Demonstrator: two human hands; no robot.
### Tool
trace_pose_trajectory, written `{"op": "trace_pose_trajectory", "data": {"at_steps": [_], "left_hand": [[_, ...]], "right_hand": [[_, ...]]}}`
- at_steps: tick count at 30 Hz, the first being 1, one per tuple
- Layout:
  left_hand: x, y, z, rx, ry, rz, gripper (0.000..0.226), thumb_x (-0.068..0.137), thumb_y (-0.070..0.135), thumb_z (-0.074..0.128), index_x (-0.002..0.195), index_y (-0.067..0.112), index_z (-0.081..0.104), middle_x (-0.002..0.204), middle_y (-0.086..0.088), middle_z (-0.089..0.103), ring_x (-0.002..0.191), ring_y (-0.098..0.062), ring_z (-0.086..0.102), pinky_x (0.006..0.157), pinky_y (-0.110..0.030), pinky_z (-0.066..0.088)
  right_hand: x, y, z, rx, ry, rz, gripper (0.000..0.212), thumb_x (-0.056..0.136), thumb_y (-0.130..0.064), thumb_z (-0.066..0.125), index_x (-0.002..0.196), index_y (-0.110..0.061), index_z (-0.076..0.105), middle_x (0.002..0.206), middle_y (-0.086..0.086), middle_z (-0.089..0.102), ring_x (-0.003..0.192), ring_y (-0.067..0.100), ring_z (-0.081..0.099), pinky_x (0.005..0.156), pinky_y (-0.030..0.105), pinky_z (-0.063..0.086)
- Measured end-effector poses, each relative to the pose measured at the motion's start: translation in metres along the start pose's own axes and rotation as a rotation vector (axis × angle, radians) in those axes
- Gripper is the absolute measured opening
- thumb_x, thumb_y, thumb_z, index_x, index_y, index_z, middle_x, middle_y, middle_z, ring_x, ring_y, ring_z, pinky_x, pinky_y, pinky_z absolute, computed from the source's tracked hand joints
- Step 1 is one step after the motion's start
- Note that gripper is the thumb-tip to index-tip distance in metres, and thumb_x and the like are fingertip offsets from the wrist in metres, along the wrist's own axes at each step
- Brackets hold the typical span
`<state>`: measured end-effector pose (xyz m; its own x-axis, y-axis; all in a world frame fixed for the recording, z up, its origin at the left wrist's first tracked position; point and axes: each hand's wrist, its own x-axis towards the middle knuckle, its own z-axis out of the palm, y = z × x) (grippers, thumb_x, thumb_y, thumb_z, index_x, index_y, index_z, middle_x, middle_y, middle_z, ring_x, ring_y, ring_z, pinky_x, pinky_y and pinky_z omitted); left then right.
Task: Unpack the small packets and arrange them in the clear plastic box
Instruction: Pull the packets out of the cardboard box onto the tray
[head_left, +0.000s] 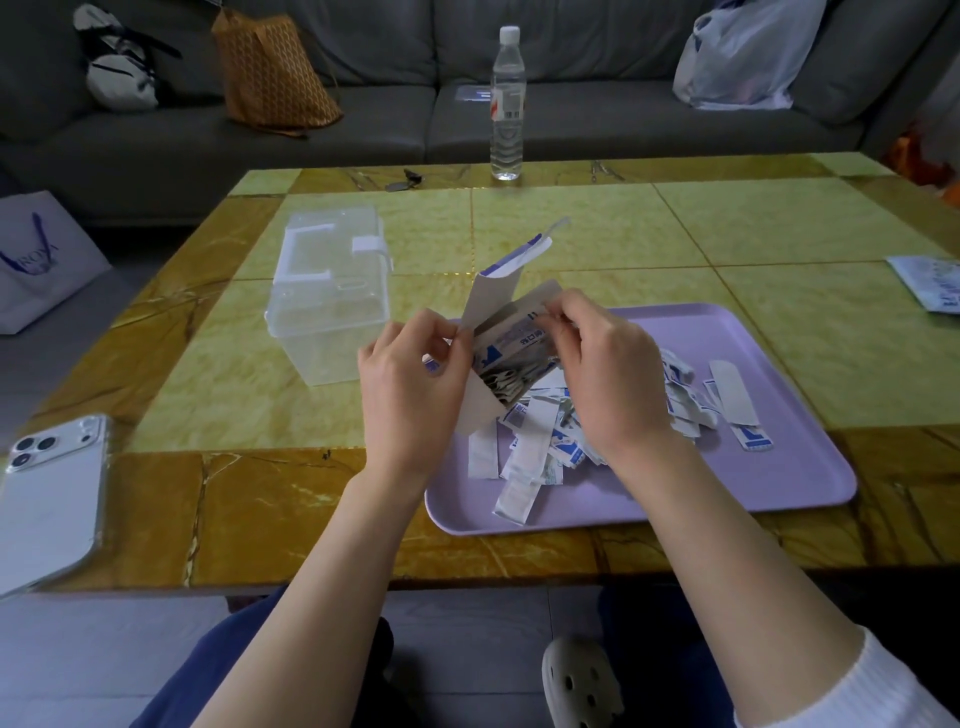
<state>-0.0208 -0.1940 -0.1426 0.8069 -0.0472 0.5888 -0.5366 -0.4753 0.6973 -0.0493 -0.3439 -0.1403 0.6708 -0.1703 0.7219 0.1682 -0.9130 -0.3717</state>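
Glossy marbled stone table (571, 228), matt lilac plastic tray (779, 467), clear smooth plastic box (327, 312), paper packets (530, 447), cardboard carton (493, 306)

I'm watching a table (779, 228) tiled in pale green and amber marble filling the middle, its gloss catching soft, dim light. A grey sofa (363, 119) is running along behind it, and pale grey floor tiles (78, 654) are showing below the near edge.
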Motion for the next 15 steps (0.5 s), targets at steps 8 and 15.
{"op": "trace_pose_trajectory", "data": {"at_steps": [8, 15], "left_hand": [[0.004, -0.011, -0.019, 0.052, 0.037, -0.014, 0.016, 0.088, 0.022, 0.061, 0.076, 0.022, 0.051, 0.067, 0.016, 0.051, 0.07, -0.018, 0.053, 0.071, -0.044, 0.045], [0.006, -0.021, -0.043, 0.141, 0.111, -0.037, 0.015, 0.088, 0.019, 0.061, 0.076, 0.021, 0.051, 0.067, 0.02, 0.048, 0.072, -0.021, 0.053, 0.072, -0.038, 0.04]], "right_hand": [[0.006, -0.003, 0.002, 0.185, 0.014, 0.084, 0.014, 0.096, -0.017, 0.05, 0.092, -0.005, 0.057, 0.061, 0.002, 0.063, 0.048, 0.007, 0.056, 0.044, 0.021, 0.04], [0.009, -0.014, 0.006, 0.231, 0.041, 0.14, 0.016, 0.099, -0.017, 0.044, 0.098, -0.003, 0.052, 0.069, 0.002, 0.058, 0.055, 0.015, 0.063, 0.045, 0.035, 0.051]]}}
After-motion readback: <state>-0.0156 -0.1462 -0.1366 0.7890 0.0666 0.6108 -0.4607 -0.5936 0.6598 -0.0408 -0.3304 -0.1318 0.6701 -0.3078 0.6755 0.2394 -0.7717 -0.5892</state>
